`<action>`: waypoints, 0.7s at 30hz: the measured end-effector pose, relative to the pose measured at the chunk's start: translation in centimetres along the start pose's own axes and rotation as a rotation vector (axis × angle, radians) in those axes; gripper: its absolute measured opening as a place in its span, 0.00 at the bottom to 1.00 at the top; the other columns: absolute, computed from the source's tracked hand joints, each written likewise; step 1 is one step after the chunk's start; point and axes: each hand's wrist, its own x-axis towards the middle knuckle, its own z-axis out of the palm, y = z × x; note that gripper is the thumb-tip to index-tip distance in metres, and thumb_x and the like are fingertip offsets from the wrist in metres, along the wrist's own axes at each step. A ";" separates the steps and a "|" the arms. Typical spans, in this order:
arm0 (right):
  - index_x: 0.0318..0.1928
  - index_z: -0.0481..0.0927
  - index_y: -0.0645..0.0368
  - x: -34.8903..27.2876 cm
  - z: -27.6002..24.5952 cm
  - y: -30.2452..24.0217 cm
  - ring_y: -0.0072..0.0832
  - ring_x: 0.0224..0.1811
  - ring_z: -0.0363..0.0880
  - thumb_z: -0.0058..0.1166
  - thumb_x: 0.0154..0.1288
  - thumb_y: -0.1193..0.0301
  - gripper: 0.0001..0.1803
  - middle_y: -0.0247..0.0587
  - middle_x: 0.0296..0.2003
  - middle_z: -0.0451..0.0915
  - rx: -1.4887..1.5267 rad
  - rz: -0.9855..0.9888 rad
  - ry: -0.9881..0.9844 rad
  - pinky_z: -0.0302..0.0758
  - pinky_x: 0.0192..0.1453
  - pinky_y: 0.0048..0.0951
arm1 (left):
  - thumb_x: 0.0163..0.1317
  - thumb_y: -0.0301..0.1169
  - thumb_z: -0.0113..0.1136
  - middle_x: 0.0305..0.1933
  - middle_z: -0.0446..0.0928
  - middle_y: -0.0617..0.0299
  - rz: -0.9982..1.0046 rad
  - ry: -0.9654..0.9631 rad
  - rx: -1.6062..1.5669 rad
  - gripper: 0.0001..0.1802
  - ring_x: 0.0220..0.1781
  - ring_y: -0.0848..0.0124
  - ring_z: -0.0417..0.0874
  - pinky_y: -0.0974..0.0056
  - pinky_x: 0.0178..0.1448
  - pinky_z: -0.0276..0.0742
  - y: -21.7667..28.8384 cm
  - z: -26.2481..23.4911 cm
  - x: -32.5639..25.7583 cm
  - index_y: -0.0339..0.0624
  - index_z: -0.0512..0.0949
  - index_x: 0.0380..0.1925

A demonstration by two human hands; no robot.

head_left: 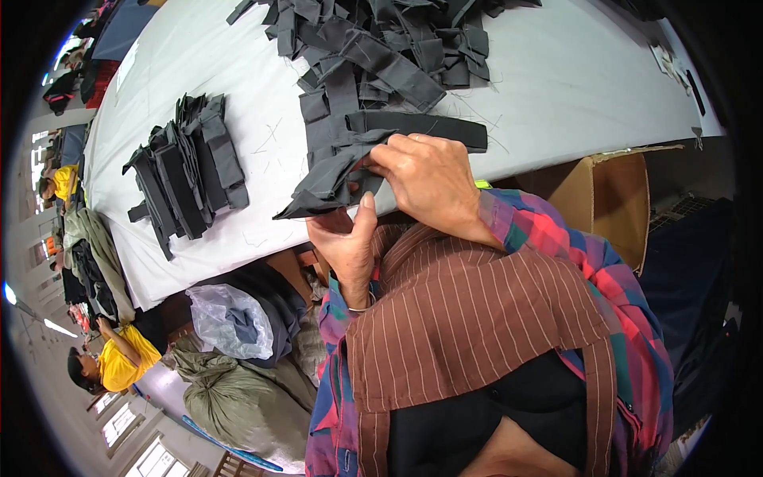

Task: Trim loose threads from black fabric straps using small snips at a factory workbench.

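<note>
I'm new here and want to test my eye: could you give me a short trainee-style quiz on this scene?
1. Multiple choice: where is the small stack relative to the loose pile?
a) Right
b) Left
c) On top

2. True or false: both the left hand and the right hand touch the dark cloth.

3. Open question: what material is the brown box at the right made of?

Key: 1. b; 2. True; 3. Cardboard.

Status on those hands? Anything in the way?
Left hand, right hand holding dark fabric piece at white table. Dark strip heap close beyond. Smaller stack off left.
</note>
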 end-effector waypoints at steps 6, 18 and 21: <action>0.33 0.82 0.53 -0.1 -0.7 0.4 0.36 0.30 0.80 0.58 0.57 0.70 0.04 0.35 0.27 0.80 0.113 0.109 -0.009 0.74 0.30 0.34 | 0.51 0.15 0.64 0.50 0.76 0.57 0.030 -0.050 0.079 0.26 0.50 0.71 0.75 0.66 0.59 0.67 0.7 0.6 0.8 0.35 0.71 0.52; 0.39 0.84 0.56 -0.9 -1.1 2.2 0.34 0.32 0.83 0.56 0.62 0.70 0.07 0.41 0.34 0.84 0.533 0.261 -0.064 0.76 0.34 0.29 | 0.62 0.18 0.56 0.51 0.78 0.47 -0.314 -0.109 -0.298 0.17 0.50 0.68 0.81 0.67 0.55 0.78 1.6 -0.7 2.5 0.36 0.66 0.50; 0.42 0.83 0.58 -0.8 -1.5 2.2 0.34 0.33 0.82 0.56 0.62 0.73 0.08 0.41 0.36 0.84 0.661 0.285 -0.038 0.75 0.36 0.27 | 0.63 0.18 0.56 0.51 0.78 0.47 -0.343 -0.105 -0.316 0.16 0.49 0.69 0.81 0.68 0.52 0.79 1.2 -0.7 2.5 0.36 0.66 0.49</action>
